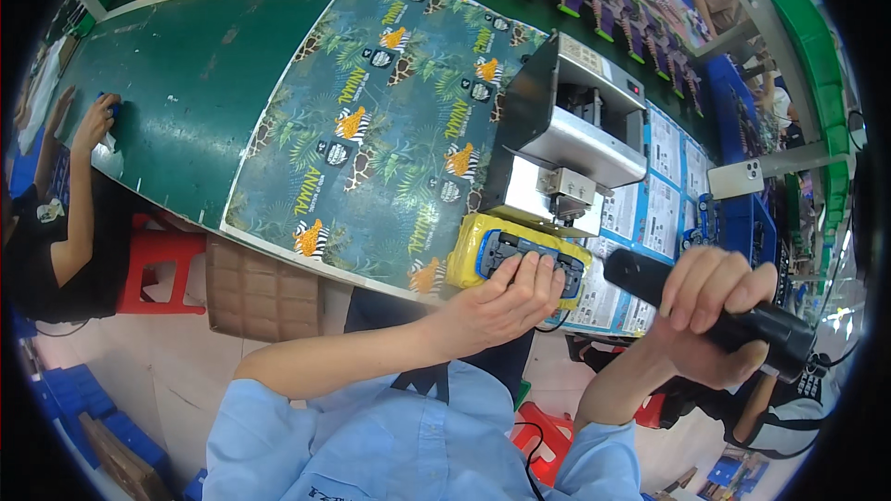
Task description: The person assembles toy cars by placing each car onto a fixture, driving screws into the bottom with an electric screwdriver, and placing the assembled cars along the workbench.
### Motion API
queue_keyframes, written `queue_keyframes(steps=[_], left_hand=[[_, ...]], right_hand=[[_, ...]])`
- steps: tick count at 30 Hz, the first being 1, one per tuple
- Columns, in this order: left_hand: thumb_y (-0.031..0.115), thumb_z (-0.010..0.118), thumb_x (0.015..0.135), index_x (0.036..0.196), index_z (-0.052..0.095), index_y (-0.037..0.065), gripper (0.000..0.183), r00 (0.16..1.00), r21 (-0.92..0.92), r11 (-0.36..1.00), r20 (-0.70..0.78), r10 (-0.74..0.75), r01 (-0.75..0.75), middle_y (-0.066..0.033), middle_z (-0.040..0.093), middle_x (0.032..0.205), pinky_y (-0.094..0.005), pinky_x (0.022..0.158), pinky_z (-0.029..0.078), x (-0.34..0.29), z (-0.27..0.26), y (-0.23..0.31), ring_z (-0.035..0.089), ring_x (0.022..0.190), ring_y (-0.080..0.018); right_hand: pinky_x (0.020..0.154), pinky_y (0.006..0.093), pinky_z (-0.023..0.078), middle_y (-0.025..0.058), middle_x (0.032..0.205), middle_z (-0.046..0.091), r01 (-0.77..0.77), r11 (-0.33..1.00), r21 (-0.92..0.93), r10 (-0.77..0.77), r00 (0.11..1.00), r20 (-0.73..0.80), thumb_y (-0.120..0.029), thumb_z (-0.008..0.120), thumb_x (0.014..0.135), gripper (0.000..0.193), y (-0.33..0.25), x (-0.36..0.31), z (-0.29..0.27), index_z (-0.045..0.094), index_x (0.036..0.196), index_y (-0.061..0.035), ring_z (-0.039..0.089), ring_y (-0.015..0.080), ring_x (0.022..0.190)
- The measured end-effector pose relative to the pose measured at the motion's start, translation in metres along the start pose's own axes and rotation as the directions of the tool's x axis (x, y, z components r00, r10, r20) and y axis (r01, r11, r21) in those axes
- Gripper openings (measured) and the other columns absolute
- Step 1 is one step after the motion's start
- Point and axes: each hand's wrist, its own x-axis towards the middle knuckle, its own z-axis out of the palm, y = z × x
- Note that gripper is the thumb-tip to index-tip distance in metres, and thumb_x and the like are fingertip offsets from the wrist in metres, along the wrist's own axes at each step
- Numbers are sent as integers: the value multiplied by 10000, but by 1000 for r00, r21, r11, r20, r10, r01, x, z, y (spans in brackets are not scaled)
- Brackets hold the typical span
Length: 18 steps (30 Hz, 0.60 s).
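Note:
A toy car underside [502, 247], dark grey with a blue rim, lies in a yellow holder [461, 252] at the bench's front edge. My left hand [506, 301] rests over its near side, fingers together and pressing on it. Part of the piece is hidden under those fingers. My right hand [710, 306] is wrapped round a black electric screwdriver [640, 276], held tilted above the bench's right part. Its thin tip points left toward the holder and appears apart from the car piece.
Just behind the holder stands a metal machine [603, 144]. A patterned sheet [371, 130] covers the bench to its left; printed papers [664, 153] and a phone [736, 180] are to the right. At far left a co-worker's hand [96, 121] is over the green bench [204, 83].

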Motion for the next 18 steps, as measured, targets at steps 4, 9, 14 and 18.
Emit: queue_keyframes(steps=[4,9,14,18], left_hand=[[263,527,925,1295,570,84,414,1000,-31,999,-4,-11,11,-96,580,1257,-390,1074,374,-3,2,0,541,1183,-233],[271,527,924,1294,571,100,410,1000,-7,1000,-19,-14,14,-90,580,1258,-392,1080,366,-2,4,2,539,1184,-231],[272,536,918,1296,569,101,417,1000,-12,1000,-24,-19,19,-90,580,1261,-393,1085,363,-3,4,0,537,1187,-234],[263,530,920,1294,572,87,415,999,-27,1000,-31,-13,13,-93,582,1260,-392,1078,376,-2,4,0,537,1190,-232]], right_hand=[[553,332,492,90,728,556,32,998,-45,-32,999,6,-315,644,901,349,20,14,13,493,1008,-19,540,188,595],[578,347,509,102,731,550,-22,1000,3,22,1000,-11,-229,602,917,282,34,13,11,487,1016,8,550,202,622],[593,355,512,120,726,543,-60,998,-37,61,997,49,-134,556,952,157,38,20,21,469,963,-3,560,197,632],[540,340,483,100,648,504,-168,985,-35,165,984,-60,-102,547,942,144,37,30,25,459,881,-5,505,173,541]])
